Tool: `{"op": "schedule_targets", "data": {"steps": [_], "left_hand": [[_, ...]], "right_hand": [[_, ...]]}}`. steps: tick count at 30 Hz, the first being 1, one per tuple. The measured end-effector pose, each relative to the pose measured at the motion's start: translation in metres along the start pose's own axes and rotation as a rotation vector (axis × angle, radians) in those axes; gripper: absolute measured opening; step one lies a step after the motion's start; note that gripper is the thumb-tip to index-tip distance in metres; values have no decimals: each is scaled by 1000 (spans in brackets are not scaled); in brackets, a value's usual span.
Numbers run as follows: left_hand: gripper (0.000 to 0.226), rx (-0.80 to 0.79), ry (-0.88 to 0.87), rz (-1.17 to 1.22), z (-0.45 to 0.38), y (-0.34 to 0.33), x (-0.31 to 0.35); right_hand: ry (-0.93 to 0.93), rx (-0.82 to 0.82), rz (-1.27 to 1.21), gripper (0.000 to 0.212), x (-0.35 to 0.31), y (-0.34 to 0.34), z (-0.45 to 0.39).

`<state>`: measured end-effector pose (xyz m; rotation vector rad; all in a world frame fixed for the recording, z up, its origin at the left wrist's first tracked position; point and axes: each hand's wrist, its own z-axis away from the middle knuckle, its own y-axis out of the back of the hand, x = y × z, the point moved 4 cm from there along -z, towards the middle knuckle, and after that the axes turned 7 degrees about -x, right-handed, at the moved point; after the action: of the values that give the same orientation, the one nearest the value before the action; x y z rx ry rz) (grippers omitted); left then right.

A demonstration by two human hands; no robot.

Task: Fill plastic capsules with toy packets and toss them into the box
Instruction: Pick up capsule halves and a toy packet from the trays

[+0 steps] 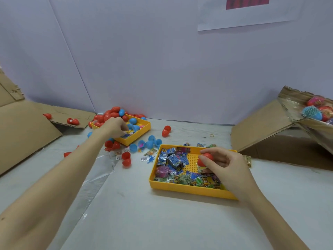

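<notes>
- Red plastic capsule (pixel 205 159): pinched between thumb and fingers of the right hand (pixel 227 167), above the near yellow plastic tray (pixel 182 188) of toy packets (pixel 172 159).
- Left hand (pixel 113 126): fingers curled, reaching into the far yellow tray (pixel 142 131) of capsules at ten o'clock; what it holds is unclear.
- Open cardboard box (pixel 266 130) sits at two o'clock.

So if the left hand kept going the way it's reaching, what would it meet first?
Most likely the heap of red capsules at the far corner of the far yellow tray. The left hand already hangs over that tray; depth from this one view is uncertain.
</notes>
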<state>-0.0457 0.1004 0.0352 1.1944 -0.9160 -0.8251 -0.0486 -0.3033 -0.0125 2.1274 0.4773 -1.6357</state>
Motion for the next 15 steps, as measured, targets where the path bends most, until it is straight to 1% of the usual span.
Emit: {"op": "schedule_targets", "data": {"steps": [2,5,8,12,15], "left_hand": [[32,-29,-69,-97,-2,-1,2],[28,75,-156,-288,-1,-1,8],[28,167,-200,-422,1,-2,14],[24,247,-231,-506,5,-6,17],[21,280,-255,-470,7,-7,17]], "right_hand": [[-2,1,-2,13,1,1,0],[-9,2,-13,13,-1,0,-1],[-13,5,-4,12,-2,-1,-1],[-22,11,4,12,-2,-1,-1],[-34,17,-5,12,-2,0,-1]]}}
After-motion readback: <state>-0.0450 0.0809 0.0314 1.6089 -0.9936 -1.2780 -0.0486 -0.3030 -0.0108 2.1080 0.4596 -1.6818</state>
